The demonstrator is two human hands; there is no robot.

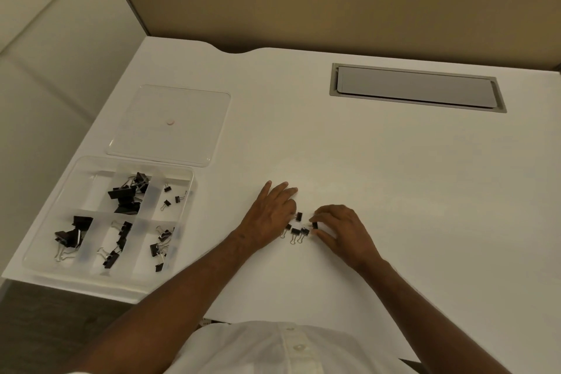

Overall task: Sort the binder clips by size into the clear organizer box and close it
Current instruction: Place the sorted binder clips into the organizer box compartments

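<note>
My right hand (340,231) pinches one small clip (314,225), my left hand (268,211) lies spread open beside the loose clips (296,231), which could scatter or reach the wrong compartment of the organizer box (45,264).

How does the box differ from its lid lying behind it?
The box is deep, split into compartments and holds black clips; the lid is a flat sheet holding nothing. The box sits nearer the person at the desk's front left corner; the lid lies farther back. Both are clear plastic, squarish, with rounded corners.
</note>
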